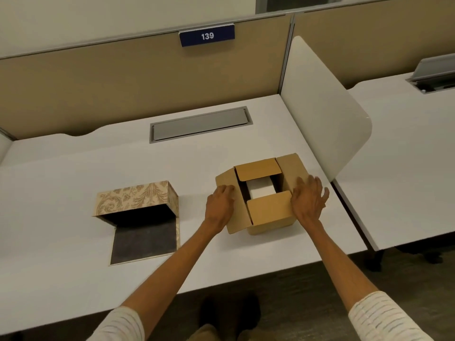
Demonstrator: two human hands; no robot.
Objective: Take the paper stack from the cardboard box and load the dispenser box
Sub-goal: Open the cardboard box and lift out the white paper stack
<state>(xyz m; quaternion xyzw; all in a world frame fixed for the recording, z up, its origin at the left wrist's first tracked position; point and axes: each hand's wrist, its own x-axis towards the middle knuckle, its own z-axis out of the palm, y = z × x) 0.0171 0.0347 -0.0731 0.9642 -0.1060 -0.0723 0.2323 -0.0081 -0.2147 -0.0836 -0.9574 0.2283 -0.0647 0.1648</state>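
A brown cardboard box [268, 212] stands on the white desk right of centre, its four top flaps partly folded back. Through the gap shows a white paper stack [261, 189] inside. My left hand [220, 205] rests on the box's left flap, fingers bent over its edge. My right hand [309, 198] lies flat on the right flap with fingers spread. To the left sits the dispenser box [138, 196], covered in beige floral paper, its dark inside open toward me and its lid flap [145, 242] lying flat on the desk.
A grey cable hatch [199, 125] is set into the desk [73, 279] behind the boxes. A white rounded divider panel [325, 112] stands at the desk's right edge, with another desk beyond. A tan partition with a "139" sign [206, 35] closes the back.
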